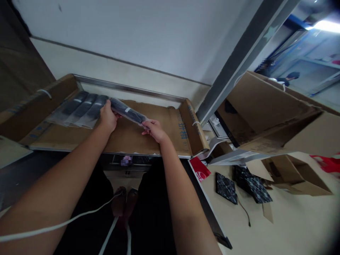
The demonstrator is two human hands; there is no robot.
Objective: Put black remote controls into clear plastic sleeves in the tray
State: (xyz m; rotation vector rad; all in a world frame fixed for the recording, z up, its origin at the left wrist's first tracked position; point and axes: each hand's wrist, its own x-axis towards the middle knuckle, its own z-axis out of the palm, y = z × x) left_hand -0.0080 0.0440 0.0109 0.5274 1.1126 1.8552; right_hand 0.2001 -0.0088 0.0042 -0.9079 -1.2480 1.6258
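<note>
Between my two hands a long dark item in a clear plastic sleeve (128, 110), with a small white label, is held at a slant. My left hand (108, 116) grips its left end, and my right hand (154, 129) pinches its right end with thumb and fingers. What lies inside the sleeve is too dark to name. To the left, several similar sleeved dark items (83, 108) lie side by side on a cardboard-lined shelf (127, 141). My left hand is close to the nearest of them.
Raised cardboard flaps border the shelf at left and right (195, 129). A grey post (239, 67) rises beside it. Further right are a large open carton (276, 109), another carton (297, 175) on the floor, and black patterned panels (225, 187). A white cord (66, 223) crosses below my arms.
</note>
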